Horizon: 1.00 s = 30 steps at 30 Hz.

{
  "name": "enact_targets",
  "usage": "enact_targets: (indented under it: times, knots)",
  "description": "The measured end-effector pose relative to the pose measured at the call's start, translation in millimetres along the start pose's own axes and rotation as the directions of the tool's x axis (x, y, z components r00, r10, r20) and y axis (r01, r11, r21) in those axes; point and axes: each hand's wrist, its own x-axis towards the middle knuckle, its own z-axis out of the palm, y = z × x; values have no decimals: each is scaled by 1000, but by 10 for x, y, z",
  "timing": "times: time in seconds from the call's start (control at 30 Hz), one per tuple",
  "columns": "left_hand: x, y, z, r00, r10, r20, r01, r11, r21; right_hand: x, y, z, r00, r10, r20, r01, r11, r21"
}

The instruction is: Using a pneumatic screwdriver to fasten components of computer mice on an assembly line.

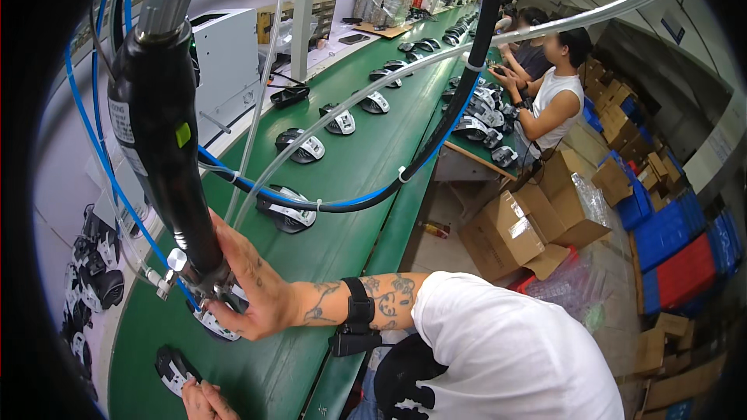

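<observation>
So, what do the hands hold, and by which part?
The right hand grips the black hanging power tool at its lower end. The left hand holds nothing, touching a black part.

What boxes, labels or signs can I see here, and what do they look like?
Cardboard boxes: brown, open, on the floor right of the belt.
Crates: blue and red, stacked far right.
Label: pale strip on the black hanging tool.
Sticker: small green square on the same tool.

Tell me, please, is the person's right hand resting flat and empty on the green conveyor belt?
No, the right hand grips the lower end of the hanging black power tool above a black-and-white part.
</observation>
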Motion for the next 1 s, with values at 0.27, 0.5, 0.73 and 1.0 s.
enact_targets:
  times: [0.27, 0.5, 0.73, 1.0]
  knots:
    - [45, 56, 11, 997, 77, 20, -78, 996, 48, 21, -20, -11, 1000, 2, -4, -2, 1000, -8]
    - [56, 37, 52, 990, 138, 25, -137, 990, -30, 30, -35, -7, 1000, 10, -10, -10, 1000, -2]
    - [-127, -54, 146, 998, -19, 66, 27, 992, -126, 23, -38, -14, 999, 36, 3, -36, 999, 14]
    - [-100, -7, 167, 998, -6, 63, 15, 989, -145, 20, -15, -21, 999, 38, 10, -39, 999, 20]
